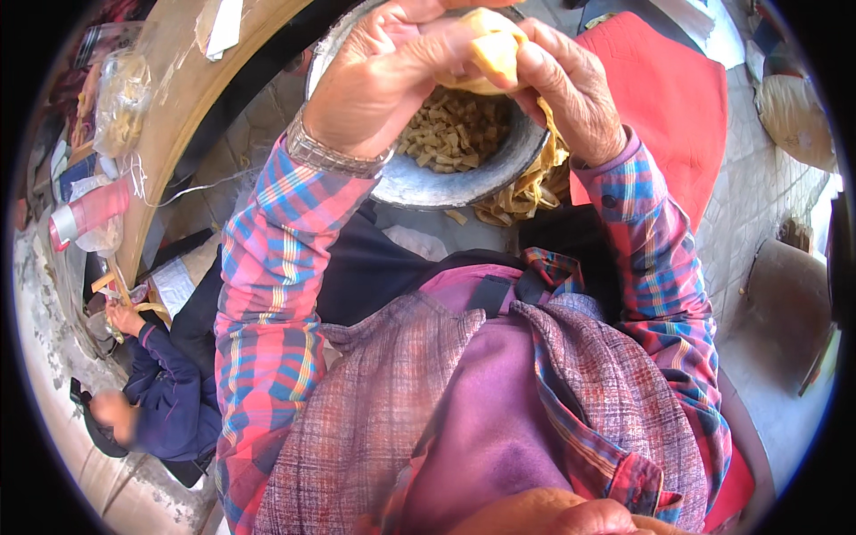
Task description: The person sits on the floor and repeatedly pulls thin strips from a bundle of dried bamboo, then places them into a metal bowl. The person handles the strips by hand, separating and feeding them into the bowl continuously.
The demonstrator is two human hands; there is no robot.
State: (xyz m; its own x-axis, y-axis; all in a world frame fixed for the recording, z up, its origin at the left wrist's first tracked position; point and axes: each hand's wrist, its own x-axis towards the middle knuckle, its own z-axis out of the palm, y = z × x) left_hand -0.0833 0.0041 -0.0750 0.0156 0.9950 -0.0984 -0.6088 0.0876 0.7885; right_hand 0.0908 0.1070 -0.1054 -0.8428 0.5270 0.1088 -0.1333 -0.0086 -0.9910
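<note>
Both hands are raised at the top of the picture over a worn enamel basin [435, 187]. My left hand [394, 73] wears a metal wristwatch [334, 150] and pinches a pale yellow, strip-like folded material [498, 50]. From the other side my right hand [568, 87] grips the same yellow piece, thumb and fingers against it. Many small tan chunks [461, 130] lie in the basin. Yellow strips [528, 190] are heaped by the basin's lower right rim, partly beneath it. What the strips are made of cannot be told.
A red cloth [662, 100] lies at right. A curved wooden tabletop [180, 80] at upper left holds plastic bags [124, 100] and a pink bottle [90, 214]. Another person [167, 401] in dark blue sits at left. A brown stool-like object [786, 301] stands far right.
</note>
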